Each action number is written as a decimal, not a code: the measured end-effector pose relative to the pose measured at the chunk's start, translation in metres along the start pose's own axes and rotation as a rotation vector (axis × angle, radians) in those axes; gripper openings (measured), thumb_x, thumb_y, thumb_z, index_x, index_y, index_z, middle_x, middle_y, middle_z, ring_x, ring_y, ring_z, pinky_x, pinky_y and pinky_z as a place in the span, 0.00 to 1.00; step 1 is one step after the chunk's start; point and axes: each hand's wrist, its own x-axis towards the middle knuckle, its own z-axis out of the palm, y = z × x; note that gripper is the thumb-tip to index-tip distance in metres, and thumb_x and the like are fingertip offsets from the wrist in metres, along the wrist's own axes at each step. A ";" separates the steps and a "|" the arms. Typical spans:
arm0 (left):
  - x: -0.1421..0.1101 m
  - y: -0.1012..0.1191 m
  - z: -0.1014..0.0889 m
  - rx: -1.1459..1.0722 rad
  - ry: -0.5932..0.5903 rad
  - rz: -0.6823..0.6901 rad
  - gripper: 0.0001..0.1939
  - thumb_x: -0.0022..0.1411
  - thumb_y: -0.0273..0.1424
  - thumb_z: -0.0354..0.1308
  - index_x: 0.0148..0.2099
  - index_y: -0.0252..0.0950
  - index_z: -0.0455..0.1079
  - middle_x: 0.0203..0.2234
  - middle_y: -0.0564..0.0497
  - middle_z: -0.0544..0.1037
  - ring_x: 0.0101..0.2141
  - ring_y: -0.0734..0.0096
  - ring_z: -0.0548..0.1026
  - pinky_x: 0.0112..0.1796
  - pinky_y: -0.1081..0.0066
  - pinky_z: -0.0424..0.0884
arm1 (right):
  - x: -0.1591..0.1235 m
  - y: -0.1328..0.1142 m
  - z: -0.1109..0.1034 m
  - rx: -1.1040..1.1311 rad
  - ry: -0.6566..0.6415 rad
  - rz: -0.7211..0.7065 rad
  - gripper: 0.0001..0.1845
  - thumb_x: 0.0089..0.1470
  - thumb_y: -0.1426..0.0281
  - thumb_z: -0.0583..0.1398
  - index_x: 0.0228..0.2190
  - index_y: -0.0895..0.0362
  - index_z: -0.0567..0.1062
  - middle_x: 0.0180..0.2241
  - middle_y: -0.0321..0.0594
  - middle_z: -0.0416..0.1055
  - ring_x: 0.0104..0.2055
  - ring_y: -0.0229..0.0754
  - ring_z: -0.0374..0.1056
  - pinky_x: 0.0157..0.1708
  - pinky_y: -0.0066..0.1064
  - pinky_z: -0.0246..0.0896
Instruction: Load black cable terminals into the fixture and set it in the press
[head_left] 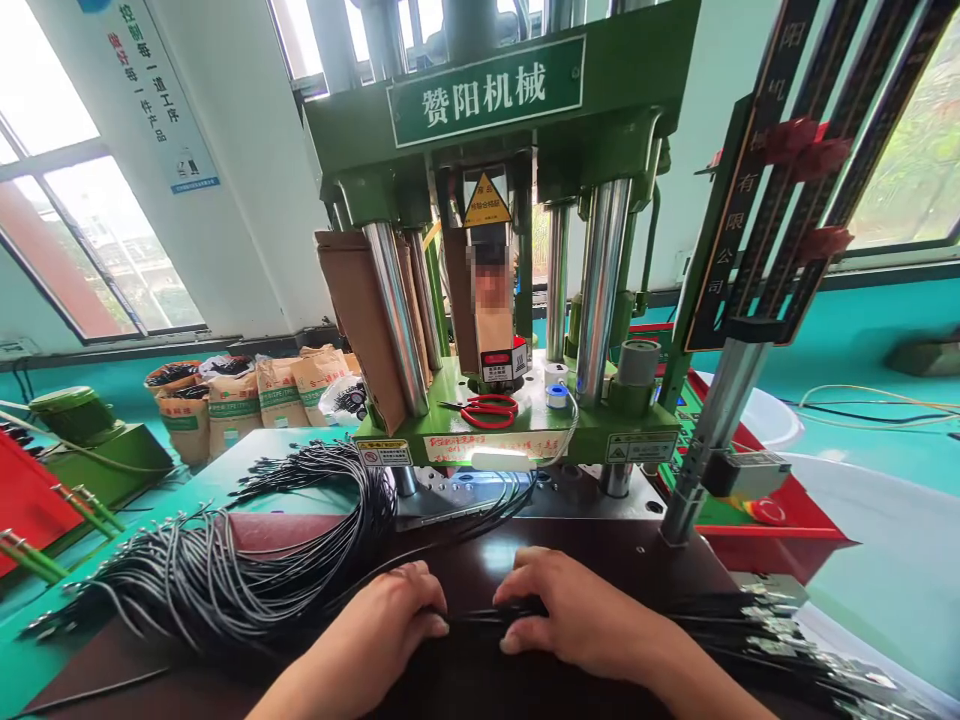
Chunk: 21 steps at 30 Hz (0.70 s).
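Just in front of the machine, low in the head view, a short run of black cable (478, 618) stretches between my two hands. My left hand (397, 620) has its fingers closed round the left end of that run. On the other side, my right hand (559, 612) pinches the cable between curled fingers and thumb. A big looped bundle of black cables (217, 575) lies by my left arm. Several cables (499, 505) lead into the green press machine (495, 130). By my right forearm lies another pile of black cables with metal ends (772, 635).
Red-handled scissors (487, 410) and a blue-and-white tape roll (557, 396) lie on the press bed. A metal post (720, 430) stands right of the dark tabletop (480, 690). Beyond it are a red tray (795, 525) and a white tub (885, 560). Paper sacks (232, 405) stand far left.
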 end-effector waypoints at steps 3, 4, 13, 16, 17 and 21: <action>-0.001 -0.003 0.001 -0.033 0.051 0.017 0.08 0.64 0.30 0.46 0.36 0.38 0.66 0.31 0.54 0.72 0.34 0.72 0.69 0.38 0.73 0.62 | 0.004 -0.002 -0.001 -0.048 0.054 -0.020 0.10 0.52 0.62 0.62 0.34 0.52 0.79 0.34 0.37 0.72 0.39 0.43 0.67 0.40 0.30 0.57; -0.001 -0.004 0.001 -0.041 0.063 0.010 0.09 0.65 0.30 0.45 0.36 0.38 0.65 0.31 0.54 0.72 0.34 0.72 0.69 0.38 0.73 0.62 | 0.004 -0.004 -0.001 -0.065 0.065 -0.029 0.09 0.54 0.63 0.60 0.32 0.53 0.79 0.33 0.37 0.72 0.37 0.42 0.67 0.38 0.30 0.57; 0.002 -0.002 0.004 -0.030 -0.068 -0.051 0.09 0.55 0.31 0.57 0.41 0.39 0.71 0.38 0.52 0.75 0.41 0.65 0.72 0.41 0.71 0.63 | 0.001 -0.005 0.001 -0.073 0.085 -0.025 0.10 0.54 0.64 0.60 0.38 0.54 0.77 0.36 0.40 0.73 0.40 0.44 0.67 0.40 0.31 0.56; 0.005 0.001 0.003 0.007 -0.048 -0.061 0.06 0.55 0.28 0.55 0.36 0.38 0.70 0.34 0.52 0.75 0.37 0.67 0.71 0.38 0.72 0.63 | 0.003 0.000 0.004 -0.107 0.047 -0.010 0.13 0.48 0.62 0.65 0.36 0.54 0.78 0.35 0.39 0.73 0.39 0.45 0.66 0.38 0.31 0.55; 0.005 0.002 0.003 0.011 -0.043 -0.057 0.05 0.55 0.27 0.54 0.36 0.38 0.70 0.33 0.53 0.75 0.36 0.67 0.71 0.37 0.72 0.62 | 0.004 0.001 0.005 -0.120 0.037 -0.009 0.11 0.47 0.62 0.65 0.33 0.54 0.78 0.33 0.38 0.72 0.37 0.44 0.66 0.36 0.30 0.54; 0.004 0.000 0.003 -0.006 -0.047 -0.020 0.04 0.58 0.28 0.52 0.35 0.38 0.68 0.32 0.53 0.74 0.34 0.69 0.70 0.36 0.73 0.62 | 0.006 -0.002 0.003 -0.146 0.043 0.008 0.07 0.47 0.65 0.65 0.25 0.56 0.75 0.26 0.34 0.68 0.33 0.40 0.64 0.31 0.29 0.50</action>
